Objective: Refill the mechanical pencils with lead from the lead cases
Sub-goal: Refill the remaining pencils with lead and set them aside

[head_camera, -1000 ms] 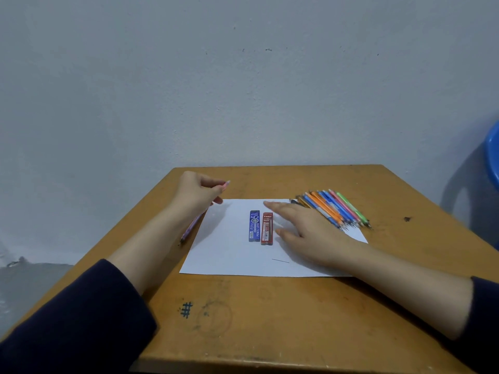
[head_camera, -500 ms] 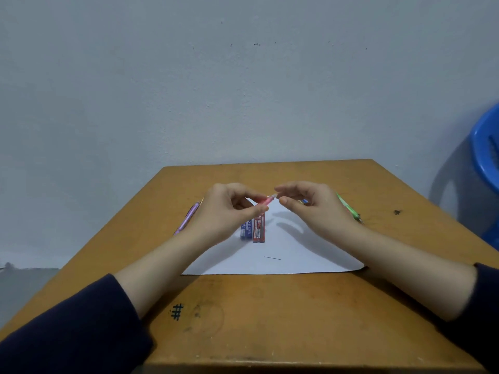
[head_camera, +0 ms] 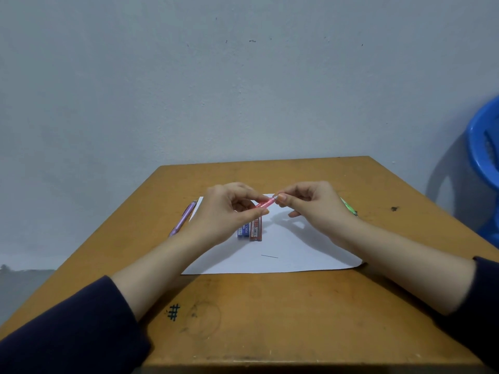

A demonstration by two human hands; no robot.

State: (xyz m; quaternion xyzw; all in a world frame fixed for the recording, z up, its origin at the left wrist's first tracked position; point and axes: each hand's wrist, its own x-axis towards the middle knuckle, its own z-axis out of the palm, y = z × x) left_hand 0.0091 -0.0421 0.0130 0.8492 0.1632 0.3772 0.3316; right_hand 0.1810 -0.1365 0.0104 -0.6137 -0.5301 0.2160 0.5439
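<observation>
Just above the white paper sheet, the left hand pinches a translucent pink mechanical pencil while the right hand nips its cap end. On the sheet below lie a blue lead case reading "PENCIL" and a red lead case, its print unreadable; bare paper stretches toward its near edge.
</observation>
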